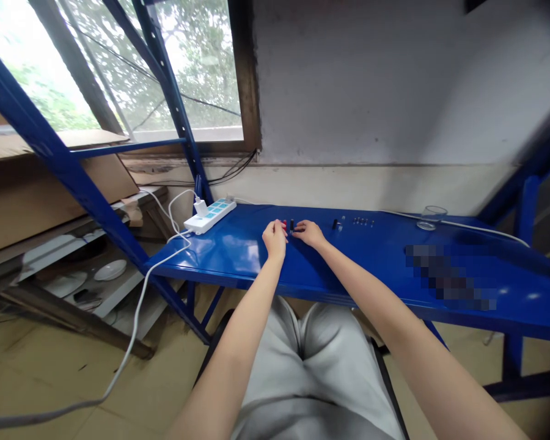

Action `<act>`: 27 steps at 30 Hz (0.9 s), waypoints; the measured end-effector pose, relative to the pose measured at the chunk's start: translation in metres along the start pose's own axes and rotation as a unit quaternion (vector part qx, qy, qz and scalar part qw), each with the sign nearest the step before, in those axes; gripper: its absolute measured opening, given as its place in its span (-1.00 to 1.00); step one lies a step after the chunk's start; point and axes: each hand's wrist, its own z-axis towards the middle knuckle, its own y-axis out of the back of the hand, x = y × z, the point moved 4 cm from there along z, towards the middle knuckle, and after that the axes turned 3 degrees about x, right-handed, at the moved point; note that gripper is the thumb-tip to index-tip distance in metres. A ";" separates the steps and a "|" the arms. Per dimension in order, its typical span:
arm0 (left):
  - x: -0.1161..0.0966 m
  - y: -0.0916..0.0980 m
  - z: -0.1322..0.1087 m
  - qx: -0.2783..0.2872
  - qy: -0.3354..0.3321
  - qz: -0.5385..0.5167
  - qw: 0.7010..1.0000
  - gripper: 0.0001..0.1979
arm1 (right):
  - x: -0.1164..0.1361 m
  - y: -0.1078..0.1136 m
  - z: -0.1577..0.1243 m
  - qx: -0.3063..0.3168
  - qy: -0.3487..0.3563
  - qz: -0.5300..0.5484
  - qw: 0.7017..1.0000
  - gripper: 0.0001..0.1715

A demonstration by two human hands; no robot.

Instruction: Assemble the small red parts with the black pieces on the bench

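Note:
Over the blue table my left hand (pixel 275 237) is closed, its fingers curled together. Small red pieces (pixel 285 225) show right at its fingertips; whether they are gripped or only touched is unclear. A short black cylinder (pixel 292 224) stands upright between my two hands. My right hand (pixel 308 233) reaches in from the other side, fingertips drawn together close to the foot of that cylinder. What those fingers pinch, if anything, is too small to make out. Another short black cylinder (pixel 334 224) stands right of my right hand, with small clear pieces (pixel 340 228) beside it.
Several tiny metallic parts (pixel 364 221) lie in rows farther right on the blue table (pixel 229 250). A clear glass (pixel 431 218) stands near the back edge. The white power strip (pixel 211 216) lies at the left, its cord (pixel 140 305) hanging over the edge. A blurred patch (pixel 449 278) covers something at right.

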 end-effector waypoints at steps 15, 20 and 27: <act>0.002 -0.001 0.000 0.010 -0.004 0.013 1.000 -0.65 | 0.009 -0.016 0.006 -0.055 -0.028 0.002 0.998 -0.75; -0.001 -0.002 -0.001 0.022 -0.012 0.038 0.999 -0.66 | 0.006 -0.007 0.006 -0.103 -0.002 0.072 0.992 -0.72; -0.011 -0.014 -0.010 0.122 -0.046 0.051 0.990 -0.67 | 0.014 0.033 -0.021 -0.218 0.126 0.114 0.961 -0.63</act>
